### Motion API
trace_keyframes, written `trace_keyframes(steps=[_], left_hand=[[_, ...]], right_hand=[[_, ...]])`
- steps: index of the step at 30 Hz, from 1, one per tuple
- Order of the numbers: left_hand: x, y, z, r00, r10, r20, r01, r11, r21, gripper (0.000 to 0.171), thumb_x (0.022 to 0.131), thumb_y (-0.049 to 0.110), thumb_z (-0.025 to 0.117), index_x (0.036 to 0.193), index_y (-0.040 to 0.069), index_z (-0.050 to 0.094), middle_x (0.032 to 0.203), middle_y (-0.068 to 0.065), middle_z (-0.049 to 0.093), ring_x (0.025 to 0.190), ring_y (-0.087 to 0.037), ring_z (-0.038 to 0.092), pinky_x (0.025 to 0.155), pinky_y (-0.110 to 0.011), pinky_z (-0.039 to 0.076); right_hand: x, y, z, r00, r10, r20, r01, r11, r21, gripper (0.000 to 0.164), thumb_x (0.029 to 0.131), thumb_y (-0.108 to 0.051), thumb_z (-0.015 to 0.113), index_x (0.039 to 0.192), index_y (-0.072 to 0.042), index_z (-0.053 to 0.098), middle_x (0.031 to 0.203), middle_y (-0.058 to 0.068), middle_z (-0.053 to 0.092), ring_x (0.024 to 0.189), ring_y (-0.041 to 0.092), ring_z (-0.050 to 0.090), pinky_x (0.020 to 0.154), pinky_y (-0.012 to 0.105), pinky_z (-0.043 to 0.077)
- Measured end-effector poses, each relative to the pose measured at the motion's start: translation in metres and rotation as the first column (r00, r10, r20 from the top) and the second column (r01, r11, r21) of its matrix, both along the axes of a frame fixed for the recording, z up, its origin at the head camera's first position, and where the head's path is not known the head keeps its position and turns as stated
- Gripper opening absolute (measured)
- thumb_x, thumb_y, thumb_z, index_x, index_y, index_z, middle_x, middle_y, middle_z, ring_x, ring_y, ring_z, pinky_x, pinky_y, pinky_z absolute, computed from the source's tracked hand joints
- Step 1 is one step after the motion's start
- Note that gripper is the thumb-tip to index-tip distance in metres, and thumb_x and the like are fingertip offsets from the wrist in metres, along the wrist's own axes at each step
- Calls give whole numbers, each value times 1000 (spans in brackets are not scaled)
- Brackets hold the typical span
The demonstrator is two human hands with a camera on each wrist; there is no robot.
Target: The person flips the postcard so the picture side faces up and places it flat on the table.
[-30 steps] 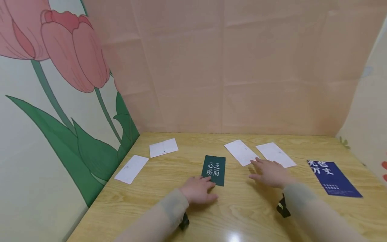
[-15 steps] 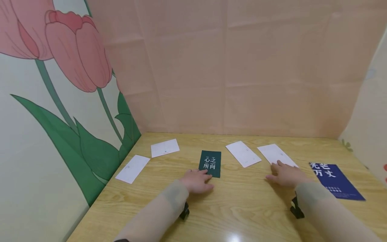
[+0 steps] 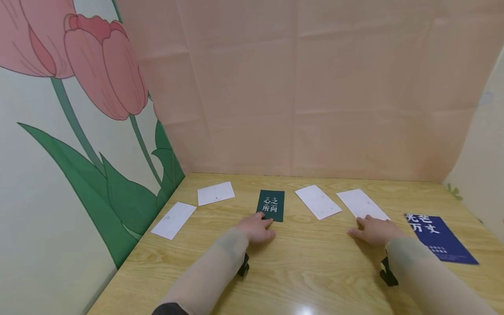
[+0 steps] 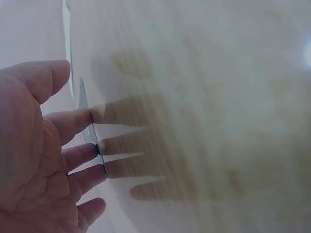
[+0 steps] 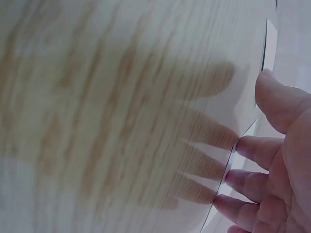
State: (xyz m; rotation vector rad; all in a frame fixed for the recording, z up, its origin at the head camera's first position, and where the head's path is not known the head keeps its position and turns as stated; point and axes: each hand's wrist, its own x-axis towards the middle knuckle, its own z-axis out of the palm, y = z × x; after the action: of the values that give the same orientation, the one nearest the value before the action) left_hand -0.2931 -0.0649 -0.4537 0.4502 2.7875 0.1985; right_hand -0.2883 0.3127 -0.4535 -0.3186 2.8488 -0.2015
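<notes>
A dark green card (image 3: 271, 202) with white characters lies flat at the middle of the table. My left hand (image 3: 253, 229) reaches to its near edge, fingers extended and fingertips on it. In the left wrist view several fingertips (image 4: 100, 167) touch the card's edge, with the thumb held away. On the right, my right hand (image 3: 374, 230) has its fingertips at the near edge of a white card (image 3: 361, 202). The right wrist view shows fingertips (image 5: 224, 200) along that card's edge, thumb apart. Neither hand is curled round a card.
Another white card (image 3: 318, 202) lies between the hands, farther back. Two more, a white card (image 3: 215, 194) and a tilted white card (image 3: 174, 221), lie at left. A blue card (image 3: 453, 243) is partly behind the right sleeve. A pink backdrop (image 3: 291, 109) borders the wooden table (image 3: 311, 267).
My left hand has slid the green card away from me and slightly left. My right hand has moved right, from beside the middle white card to the near edge of the right one.
</notes>
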Motion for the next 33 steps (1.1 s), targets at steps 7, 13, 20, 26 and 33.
trace_keyframes(steps=[7,13,20,26,33], left_hand=[[-10,1,6,997,68,40,-70,997,39,56,94,57,44,146,34,42,154,0,31,137,-31,34,108,-47,31],[-24,1,7,997,79,28,-79,997,26,55,96,56,42,146,34,41,154,0,32,140,-28,30,113,-48,20],[-34,3,6,997,76,35,-76,997,27,55,96,55,42,146,33,41,155,1,30,142,-22,26,115,-48,14],[-40,4,5,995,91,36,-92,995,29,56,96,53,41,148,32,39,156,0,28,143,-22,24,115,-48,12],[-44,3,5,996,89,24,-90,996,18,56,96,52,42,148,31,38,156,0,29,143,-22,24,115,-49,12]], right_hand=[[5,0,3,1000,-20,18,20,1000,7,91,91,-68,41,138,10,41,135,45,33,117,65,35,91,73,29],[13,-1,6,1000,-3,0,3,1000,9,89,91,-66,45,134,11,45,130,46,37,115,63,39,90,70,34],[24,1,8,999,33,6,-33,999,22,85,90,-64,47,130,11,50,125,43,46,112,60,44,89,67,37],[36,1,8,999,50,3,-50,998,27,85,89,-65,49,128,10,53,120,39,53,108,57,49,87,66,38],[56,1,5,998,57,-28,-56,998,36,83,86,-67,51,124,6,58,112,31,59,100,51,57,83,65,41]])
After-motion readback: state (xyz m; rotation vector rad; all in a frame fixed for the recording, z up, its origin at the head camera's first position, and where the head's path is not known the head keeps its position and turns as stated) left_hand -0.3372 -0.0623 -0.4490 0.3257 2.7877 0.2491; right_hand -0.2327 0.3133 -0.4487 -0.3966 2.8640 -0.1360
